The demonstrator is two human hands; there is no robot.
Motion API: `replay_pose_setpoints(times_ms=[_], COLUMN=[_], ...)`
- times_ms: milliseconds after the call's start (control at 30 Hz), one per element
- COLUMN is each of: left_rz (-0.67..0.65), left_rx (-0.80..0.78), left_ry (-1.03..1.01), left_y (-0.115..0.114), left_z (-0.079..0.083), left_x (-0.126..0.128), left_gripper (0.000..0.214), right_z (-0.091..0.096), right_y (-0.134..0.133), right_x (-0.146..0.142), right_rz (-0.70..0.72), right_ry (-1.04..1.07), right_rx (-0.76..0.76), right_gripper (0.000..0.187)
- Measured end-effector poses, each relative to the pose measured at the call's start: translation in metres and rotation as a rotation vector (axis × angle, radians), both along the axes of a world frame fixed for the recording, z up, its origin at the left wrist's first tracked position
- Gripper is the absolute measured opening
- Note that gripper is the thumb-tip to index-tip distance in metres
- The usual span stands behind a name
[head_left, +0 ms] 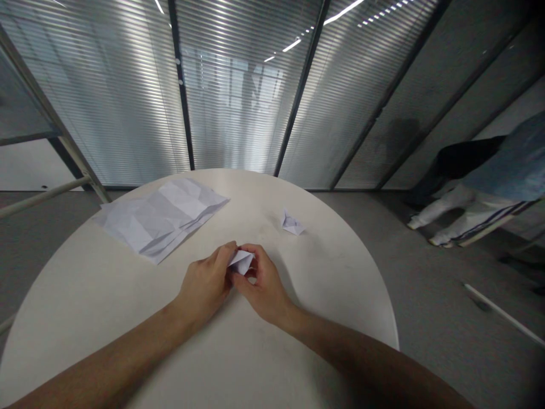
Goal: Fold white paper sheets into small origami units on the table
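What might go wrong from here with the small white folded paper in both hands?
Uneven pressure from the bare left hand and bare right hand might crush or tear the small white folded paper between them. A slip might knock the pointed white paper piece beyond the right hand, on the round white tabletop.

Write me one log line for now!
left hand: holds folded paper | right hand: holds same paper | table: small paper shape, creased sheets

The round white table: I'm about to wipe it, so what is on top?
On the table lie creased sheets and a small folded paper; the hands hold another folded piece. What lies beneath the sheets or directly under the hands is covered.
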State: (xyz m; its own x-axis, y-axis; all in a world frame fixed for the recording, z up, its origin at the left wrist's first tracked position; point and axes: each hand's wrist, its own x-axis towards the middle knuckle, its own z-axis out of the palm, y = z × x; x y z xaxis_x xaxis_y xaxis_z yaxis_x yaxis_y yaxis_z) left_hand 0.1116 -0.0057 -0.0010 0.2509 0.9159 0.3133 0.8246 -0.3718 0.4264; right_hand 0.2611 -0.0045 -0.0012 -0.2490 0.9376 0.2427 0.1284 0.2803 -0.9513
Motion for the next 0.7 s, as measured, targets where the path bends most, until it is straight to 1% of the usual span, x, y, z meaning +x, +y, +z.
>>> replay_pose_setpoints(times_ms=[100, 200, 367, 433, 500, 600, 700], left_rz=[-0.013, -0.031, -0.011, 0.004, 0.002, -0.06, -0.121], left_rx=[0.016, -0.002, -0.149, -0.187, -0.198, -0.199, -0.124], left_ry=[-0.092, -0.246, -0.603, -0.694, -0.701, -0.628, -0.525], left_y=[0.0, 0.002, 0.006, 0.006, 0.004, -0.002, -0.005], left_z=[0.002, 0.003, 0.005, 0.005, 0.006, 0.007, 0.007], left_x=[-0.001, -0.001, -0.001, 0.001, 0.004, 0.008, 0.011], left_gripper=[0.047, 0.044, 0.032, 0.032, 0.034, 0.039, 0.042], right_z=[0.0, -0.001, -0.006, -0.006, -0.004, 0.001, 0.005], right_y=[0.001, 0.005, 0.013, 0.014, 0.013, 0.011, 0.01], right_x=[0.0, 0.005, 0.008, 0.007, 0.005, 0.005, 0.007], right_rz=[-0.084, -0.16, -0.172, -0.174, -0.174, -0.193, -0.226], right_ry=[-0.073, -0.129, -0.165, -0.17, -0.18, -0.176, -0.138], right_rx=[0.066, 0.102, 0.144, 0.135, 0.118, 0.132, 0.163], right_gripper=[0.037, 0.035, 0.026, 0.024, 0.024, 0.021, 0.025])
